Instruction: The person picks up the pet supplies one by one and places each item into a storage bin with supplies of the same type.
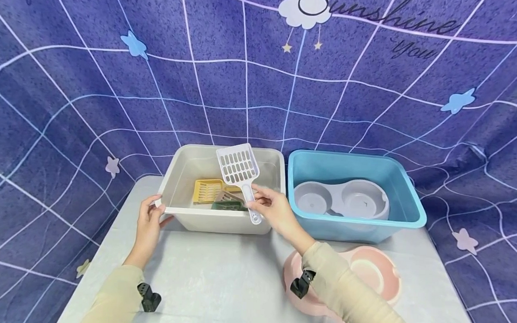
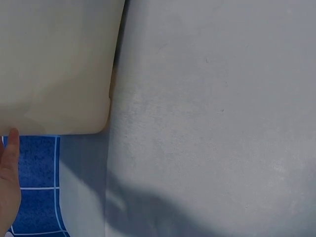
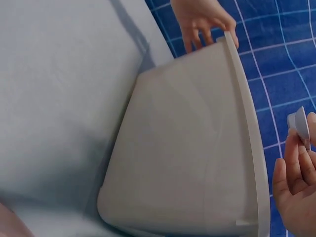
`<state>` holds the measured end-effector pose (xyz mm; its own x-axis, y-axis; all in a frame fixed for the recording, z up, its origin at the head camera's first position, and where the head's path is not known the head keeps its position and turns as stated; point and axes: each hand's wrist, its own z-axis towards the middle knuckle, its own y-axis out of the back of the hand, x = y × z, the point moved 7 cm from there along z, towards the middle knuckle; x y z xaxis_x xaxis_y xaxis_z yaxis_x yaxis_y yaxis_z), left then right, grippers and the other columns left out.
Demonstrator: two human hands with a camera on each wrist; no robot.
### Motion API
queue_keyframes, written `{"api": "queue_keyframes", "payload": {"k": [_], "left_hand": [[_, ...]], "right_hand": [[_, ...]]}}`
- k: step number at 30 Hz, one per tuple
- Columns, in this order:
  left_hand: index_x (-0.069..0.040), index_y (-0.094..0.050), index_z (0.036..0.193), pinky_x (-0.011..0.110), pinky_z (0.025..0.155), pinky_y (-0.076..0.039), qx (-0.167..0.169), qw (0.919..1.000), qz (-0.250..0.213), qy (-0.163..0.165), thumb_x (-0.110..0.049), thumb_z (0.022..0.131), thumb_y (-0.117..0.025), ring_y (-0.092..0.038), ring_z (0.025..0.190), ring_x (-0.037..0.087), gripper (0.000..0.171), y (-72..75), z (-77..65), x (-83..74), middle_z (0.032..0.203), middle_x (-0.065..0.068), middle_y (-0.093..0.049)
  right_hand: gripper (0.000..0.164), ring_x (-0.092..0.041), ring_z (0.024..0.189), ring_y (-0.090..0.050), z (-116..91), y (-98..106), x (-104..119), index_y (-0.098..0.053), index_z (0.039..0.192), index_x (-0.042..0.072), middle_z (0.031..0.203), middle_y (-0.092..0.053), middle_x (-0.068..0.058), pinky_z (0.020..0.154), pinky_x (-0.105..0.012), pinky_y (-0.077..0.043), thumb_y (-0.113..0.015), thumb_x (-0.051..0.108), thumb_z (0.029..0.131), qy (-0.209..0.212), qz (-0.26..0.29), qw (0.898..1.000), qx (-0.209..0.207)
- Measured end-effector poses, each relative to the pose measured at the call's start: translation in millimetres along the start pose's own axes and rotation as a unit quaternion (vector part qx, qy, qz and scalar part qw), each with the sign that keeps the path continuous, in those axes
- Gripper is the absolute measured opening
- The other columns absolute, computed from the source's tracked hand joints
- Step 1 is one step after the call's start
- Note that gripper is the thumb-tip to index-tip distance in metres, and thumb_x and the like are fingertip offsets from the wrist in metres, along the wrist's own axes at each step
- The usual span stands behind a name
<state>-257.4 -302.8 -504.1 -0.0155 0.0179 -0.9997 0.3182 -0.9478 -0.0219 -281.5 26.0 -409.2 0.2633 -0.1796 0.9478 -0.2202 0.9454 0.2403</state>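
My right hand (image 1: 276, 210) pinches the handle of a white slotted litter scoop (image 1: 239, 165), holding it over a beige litter box (image 1: 222, 222). The scoop's slotted head points up and away. In the right wrist view, a small end of the scoop (image 3: 298, 123) shows between the fingers. My left hand (image 1: 148, 222) grips the box's rim at the front left corner; the left wrist view catches only a finger against the box wall (image 2: 54, 84). Inside the box lie a yellow scoop (image 1: 207, 192) and a dark green scoop (image 1: 229, 206), with a brownish one partly hidden between.
Right of the beige box stands a blue litter box (image 1: 350, 225) containing a grey double bowl (image 1: 334, 198). A pink double bowl (image 1: 393, 285) lies in front of it, partly under my right forearm. The pale table (image 1: 211, 278) meets a blue patterned cloth (image 1: 261, 95) behind.
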Motion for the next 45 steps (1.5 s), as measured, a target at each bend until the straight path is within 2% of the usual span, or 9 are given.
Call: {"api": "queue_keyframes", "payload": {"k": [13,22,32,37,40,43,45], "left_hand": [[-0.013,-0.037,0.140,0.028,0.096,-0.055,0.000,1.0000,-0.005,-0.003,-0.009,0.106,-0.038,-0.050,0.112,0.014,0.034,-1.2,-2.6,-0.7,0.121,0.010,-0.041],[-0.011,-0.036,0.142,0.025,0.092,-0.056,0.001,1.0000,-0.004,-0.008,-0.008,0.106,-0.038,-0.051,0.109,0.010,0.036,-0.6,-0.4,0.5,0.123,0.009,-0.041],[-0.010,-0.036,0.143,0.024,0.092,-0.056,-0.005,0.9999,-0.008,-0.007,-0.008,0.106,-0.038,-0.051,0.109,0.010,0.037,-0.6,-1.1,1.2,0.121,0.009,-0.042],[-0.011,-0.036,0.142,0.024,0.092,-0.056,0.000,0.9999,-0.007,-0.008,-0.008,0.106,-0.038,-0.051,0.108,0.009,0.036,-0.2,-1.2,0.6,0.120,0.008,-0.041],[-0.011,-0.036,0.142,0.023,0.092,-0.055,0.008,0.9998,-0.007,-0.019,-0.010,0.106,-0.039,-0.051,0.109,0.009,0.036,-0.3,-1.3,0.1,0.121,0.009,-0.041],[-0.014,-0.039,0.140,0.022,0.091,-0.056,0.019,0.9987,-0.012,-0.045,-0.016,0.106,-0.042,-0.052,0.109,0.009,0.034,-1.0,-2.4,-1.0,0.119,0.009,-0.042],[-0.016,-0.043,0.138,0.022,0.089,-0.056,0.035,0.9961,-0.039,-0.071,-0.016,0.104,-0.047,-0.053,0.108,0.008,0.034,-0.4,-1.0,1.0,0.118,0.009,-0.044]], "right_hand": [[0.056,-0.021,0.085,-0.066,18,-1,-7,-0.057,0.135,-0.003,0.103,-0.072,-0.015,0.077,-0.028,-0.059,-0.078,0.006,0.084,-0.044,-0.019,0.998,-0.031],[0.049,-0.019,0.082,-0.063,24,-2,-10,-0.061,0.132,-0.001,0.105,-0.072,-0.015,0.070,-0.024,-0.056,-0.076,0.007,0.086,-0.046,-0.041,0.997,-0.044],[0.045,-0.012,0.078,-0.060,30,-5,-21,-0.063,0.130,0.001,0.102,-0.072,-0.015,0.066,-0.020,-0.052,-0.075,0.009,0.087,-0.055,-0.034,0.997,-0.050],[0.044,-0.014,0.078,-0.061,30,-5,-24,-0.064,0.129,0.001,0.101,-0.071,-0.016,0.064,-0.019,-0.051,-0.075,0.007,0.087,-0.057,-0.029,0.997,-0.051],[0.042,-0.013,0.077,-0.061,30,-5,-23,-0.065,0.128,0.001,0.100,-0.072,-0.015,0.062,-0.017,-0.051,-0.075,0.006,0.087,-0.056,-0.033,0.997,-0.051],[0.042,-0.013,0.076,-0.061,30,-5,-23,-0.065,0.127,0.000,0.099,-0.072,-0.015,0.061,-0.017,-0.050,-0.075,0.005,0.087,-0.053,-0.038,0.996,-0.053],[0.041,-0.013,0.076,-0.061,29,-4,-23,-0.065,0.127,0.000,0.099,-0.072,-0.015,0.061,-0.017,-0.050,-0.075,0.005,0.087,-0.052,-0.040,0.996,-0.053]]}}
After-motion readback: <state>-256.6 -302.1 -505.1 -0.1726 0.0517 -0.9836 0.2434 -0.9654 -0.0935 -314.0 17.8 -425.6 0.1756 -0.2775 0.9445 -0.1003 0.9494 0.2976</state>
